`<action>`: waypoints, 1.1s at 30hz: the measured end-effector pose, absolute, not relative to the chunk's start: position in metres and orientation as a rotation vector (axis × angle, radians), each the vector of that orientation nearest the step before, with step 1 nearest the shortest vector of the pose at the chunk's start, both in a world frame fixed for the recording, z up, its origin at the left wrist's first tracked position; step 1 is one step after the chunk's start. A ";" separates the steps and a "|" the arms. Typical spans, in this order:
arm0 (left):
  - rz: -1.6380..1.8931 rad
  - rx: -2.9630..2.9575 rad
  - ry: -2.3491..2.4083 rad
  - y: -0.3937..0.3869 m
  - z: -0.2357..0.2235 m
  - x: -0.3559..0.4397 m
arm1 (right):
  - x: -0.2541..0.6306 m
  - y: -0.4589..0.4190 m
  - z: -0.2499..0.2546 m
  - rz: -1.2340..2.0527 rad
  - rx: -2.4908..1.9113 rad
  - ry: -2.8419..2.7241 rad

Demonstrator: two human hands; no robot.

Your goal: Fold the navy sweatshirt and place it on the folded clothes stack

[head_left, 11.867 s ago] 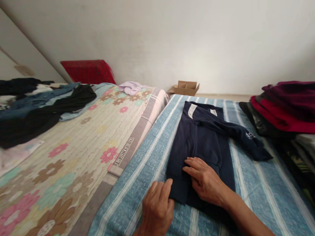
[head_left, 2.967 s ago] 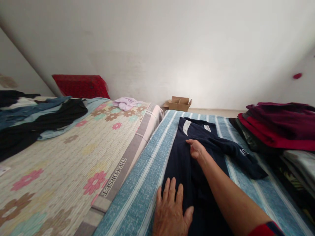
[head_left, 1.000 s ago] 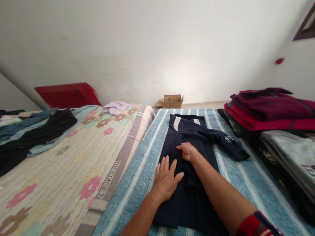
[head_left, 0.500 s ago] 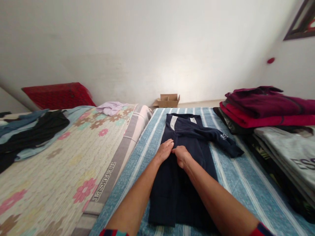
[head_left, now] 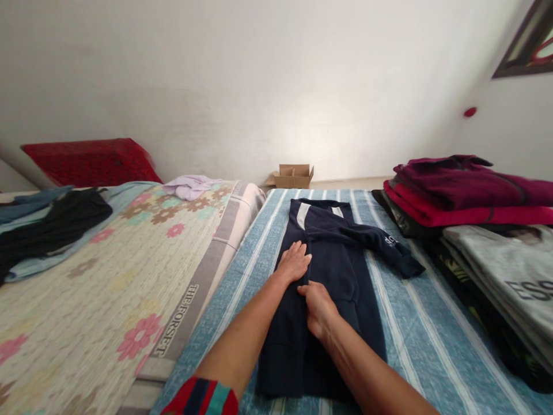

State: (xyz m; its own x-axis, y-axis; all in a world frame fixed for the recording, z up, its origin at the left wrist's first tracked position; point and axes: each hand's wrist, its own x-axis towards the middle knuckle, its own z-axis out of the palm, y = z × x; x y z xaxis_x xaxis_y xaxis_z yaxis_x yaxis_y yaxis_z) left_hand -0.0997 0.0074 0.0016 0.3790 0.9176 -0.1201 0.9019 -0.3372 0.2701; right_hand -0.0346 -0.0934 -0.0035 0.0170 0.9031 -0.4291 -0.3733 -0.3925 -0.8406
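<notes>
A navy sweatshirt (head_left: 334,268) with white shoulder patches lies on the blue striped bedspread (head_left: 253,253), collar toward the wall. Its left side is folded inward in a long strip, while a sleeve with white lettering (head_left: 391,241) sticks out to the right. My left hand (head_left: 295,262) rests flat on the folded strip, fingers stretched out. Just below it, my right hand (head_left: 318,305) is closed with thumb and fingers pinching the strip's inner edge. Part of the lower sweatshirt is hidden under my right forearm.
Folded maroon and red clothes (head_left: 462,184) are stacked at the right, beside a pile topped by a grey shirt (head_left: 488,253). On the floral bed (head_left: 108,276) at the left lie black pants (head_left: 60,230) and a lilac cloth (head_left: 190,187). A cardboard box (head_left: 294,177) stands by the wall.
My right hand has moved down along the folded edge toward me, away from my left hand. My left hand stays on the strip, its fingers a little more spread.
</notes>
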 end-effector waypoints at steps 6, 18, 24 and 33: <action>0.057 2.393 1.743 0.001 -0.007 -0.096 | -0.037 -0.112 0.010 1.696 -1.161 -0.361; 0.226 2.547 1.844 -0.002 -0.019 -0.090 | -0.019 -0.186 0.011 1.762 -1.351 -0.776; 0.205 2.554 1.862 -0.002 -0.020 -0.091 | -0.004 -0.210 0.007 0.764 -1.576 -1.810; 0.164 2.548 1.884 -0.003 -0.018 -0.094 | -0.015 -0.190 -0.029 -0.178 -1.027 -2.246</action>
